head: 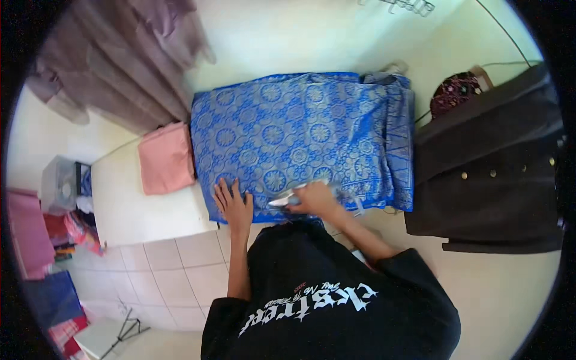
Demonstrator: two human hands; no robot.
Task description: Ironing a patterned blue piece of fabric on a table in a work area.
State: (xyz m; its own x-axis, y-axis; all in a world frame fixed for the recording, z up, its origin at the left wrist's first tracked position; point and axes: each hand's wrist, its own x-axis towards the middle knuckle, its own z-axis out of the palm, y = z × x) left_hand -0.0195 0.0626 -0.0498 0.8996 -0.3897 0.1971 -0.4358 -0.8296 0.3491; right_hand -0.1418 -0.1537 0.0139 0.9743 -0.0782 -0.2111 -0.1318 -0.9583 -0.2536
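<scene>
A blue patterned cloth with silvery medallions and scrolls lies folded before me, its right part creased and layered. On its near left edge rests my left hand, palm down, fingers spread, holding nothing. My right hand grips a clothes iron, somewhat blurred, near the middle of the cloth's front edge. The iron's tip points left towards my left hand. Most of its body is hidden by my fingers, so I cannot tell whether its soleplate touches the cloth.
A folded pink cloth sits on a white surface at the left. Mauve garments hang at the upper left. To the right hangs a dark garment with gold buttons. Beyond it is a dark floral item. A clear plastic container stands far left.
</scene>
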